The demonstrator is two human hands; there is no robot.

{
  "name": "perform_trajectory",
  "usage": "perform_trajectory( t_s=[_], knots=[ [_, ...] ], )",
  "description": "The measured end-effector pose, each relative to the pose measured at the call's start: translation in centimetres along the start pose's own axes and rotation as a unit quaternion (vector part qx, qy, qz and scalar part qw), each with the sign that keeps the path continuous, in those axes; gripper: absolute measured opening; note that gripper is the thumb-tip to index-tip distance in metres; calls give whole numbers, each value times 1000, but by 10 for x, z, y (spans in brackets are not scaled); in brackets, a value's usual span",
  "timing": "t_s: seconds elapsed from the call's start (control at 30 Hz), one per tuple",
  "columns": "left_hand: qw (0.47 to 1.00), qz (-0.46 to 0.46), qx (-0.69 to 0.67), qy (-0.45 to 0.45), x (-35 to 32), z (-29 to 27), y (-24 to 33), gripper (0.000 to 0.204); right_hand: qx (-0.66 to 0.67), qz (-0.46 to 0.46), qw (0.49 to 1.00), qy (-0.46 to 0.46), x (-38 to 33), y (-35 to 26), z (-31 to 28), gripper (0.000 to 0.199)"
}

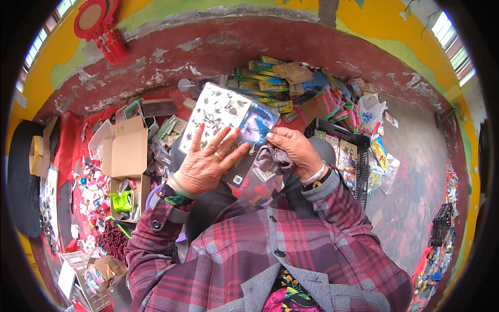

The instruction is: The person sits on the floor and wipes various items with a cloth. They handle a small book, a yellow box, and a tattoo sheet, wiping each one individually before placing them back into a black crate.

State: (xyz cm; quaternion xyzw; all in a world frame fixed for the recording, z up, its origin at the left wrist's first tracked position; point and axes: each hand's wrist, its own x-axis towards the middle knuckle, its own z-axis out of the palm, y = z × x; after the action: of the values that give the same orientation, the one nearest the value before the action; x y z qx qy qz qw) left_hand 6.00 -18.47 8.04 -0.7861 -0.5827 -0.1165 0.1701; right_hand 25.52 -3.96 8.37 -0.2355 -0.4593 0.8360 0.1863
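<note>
Over my lap lies a flat tattoo-sticker-like sheet (212,104), white with black flower patterns and a blue picture at its right side. A dark lower part of it shows below my fingers. My left hand (205,162) rests on the sheet with its fingers spread. At the sheet's right edge, my right hand (296,152) is closed around a crumpled grey cloth (279,160), its thumb and forefinger by the blue picture. Whether those fingers also pinch the sheet, I cannot tell.
A heap of colourful packets (267,83) lies against the wall ahead. At the right stands a black plastic crate (359,139) with cards in it, near a white plastic bag (371,108). An open cardboard box (125,148) and scattered small goods lie to the left.
</note>
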Motion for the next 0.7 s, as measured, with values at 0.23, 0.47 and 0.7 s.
perform_trajectory(
  t_s=[0.23, 0.47, 0.7],
  knots=[
    [997, -32, -59, -27, -49, -6, 14, 86, -48, -1, 999, 6, -14, 17, -3, 15],
    [754, -364, -495, 233, -86, 4, -8, 80, -63, 15, 997, -49, -21, -4, -1, 15],
    [352, -379, -833, 197, -63, 8, -15, 24, -35, 13, 999, -30, -6, 12, -20, 9]
  ],
)
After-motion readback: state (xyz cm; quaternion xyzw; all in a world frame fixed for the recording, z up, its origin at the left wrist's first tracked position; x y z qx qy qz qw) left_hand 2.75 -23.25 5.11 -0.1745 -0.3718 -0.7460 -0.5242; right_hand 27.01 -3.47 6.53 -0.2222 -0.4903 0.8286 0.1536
